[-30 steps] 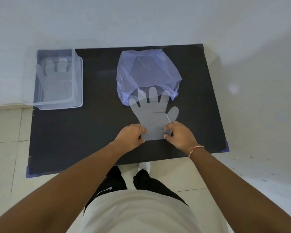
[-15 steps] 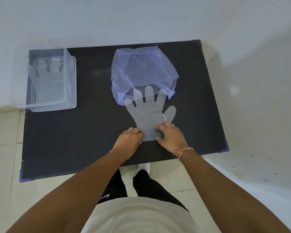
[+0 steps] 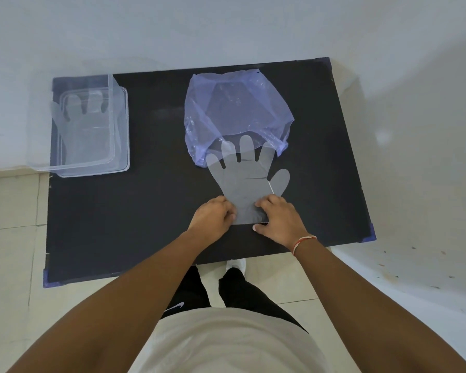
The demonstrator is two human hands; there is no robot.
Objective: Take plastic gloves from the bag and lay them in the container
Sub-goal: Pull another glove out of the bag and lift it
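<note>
The fingertips of the clear glove (image 3: 246,181) are hiding under the mouth of the purple bag (image 3: 237,114), which is lying near the far edge of the black counter (image 3: 145,211). The left hand (image 3: 213,218) and the right hand (image 3: 279,219) are each pinching one side of the glove's cuff near the front edge. The clear container (image 3: 92,127) is sitting at the far left corner, holding another glove (image 3: 84,130), hard to see through the plastic
</note>
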